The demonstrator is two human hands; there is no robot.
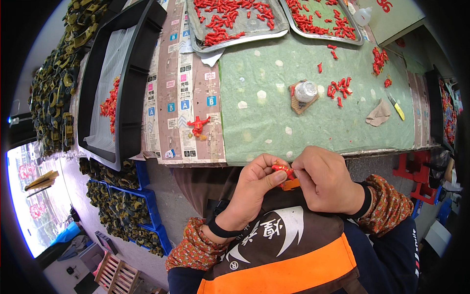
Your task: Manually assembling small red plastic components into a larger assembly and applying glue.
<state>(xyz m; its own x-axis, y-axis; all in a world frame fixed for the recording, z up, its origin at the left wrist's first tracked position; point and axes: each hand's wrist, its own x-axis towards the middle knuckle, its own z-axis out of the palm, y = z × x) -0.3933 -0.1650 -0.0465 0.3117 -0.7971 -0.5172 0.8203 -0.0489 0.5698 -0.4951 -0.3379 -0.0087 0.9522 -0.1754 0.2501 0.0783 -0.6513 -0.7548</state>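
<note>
Near the green cloth [264, 117], your left hand [255, 182] and right hand [324, 181] pinch a red figurine [283, 169]. Likely light, stiff; grip midbody.

a workshop — parts trays [259, 33]; blue crates [153, 208]

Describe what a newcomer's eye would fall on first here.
Probably the many small red parts on two metal trays at the table's far side. Next, by its near edge, the left-hand grip pinches a red piece, with the right-hand grip close against it. Below, a broad orange band crosses the dark apron.
</note>
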